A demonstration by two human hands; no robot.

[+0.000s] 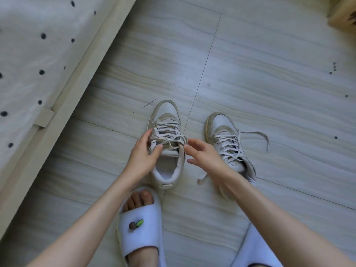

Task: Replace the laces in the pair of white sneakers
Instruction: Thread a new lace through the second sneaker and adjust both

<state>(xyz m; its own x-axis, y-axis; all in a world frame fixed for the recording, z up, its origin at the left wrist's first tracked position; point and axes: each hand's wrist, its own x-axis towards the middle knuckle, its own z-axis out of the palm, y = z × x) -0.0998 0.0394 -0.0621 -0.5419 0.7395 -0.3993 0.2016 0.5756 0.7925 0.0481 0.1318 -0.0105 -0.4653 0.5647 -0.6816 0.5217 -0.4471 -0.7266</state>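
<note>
Two white sneakers stand on the floor, toes pointing away from me. The left sneaker (165,120) is laced, its lace (167,132) knotted near the tongue. My left hand (143,153) rests on that shoe's left side, fingers on the lace at the tongue. At the right end of the same lace, my right hand (202,153) pinches the lace between thumb and forefinger. The right sneaker (223,132) stands apart to the right, partly behind my right forearm. Its untied lace (258,134) trails over the floor.
My feet in white slippers (142,220) are close below the shoes. A bed with a dotted sheet (38,54) and pale frame runs along the left. Pale tiled floor (250,74) stretches ahead and to the right.
</note>
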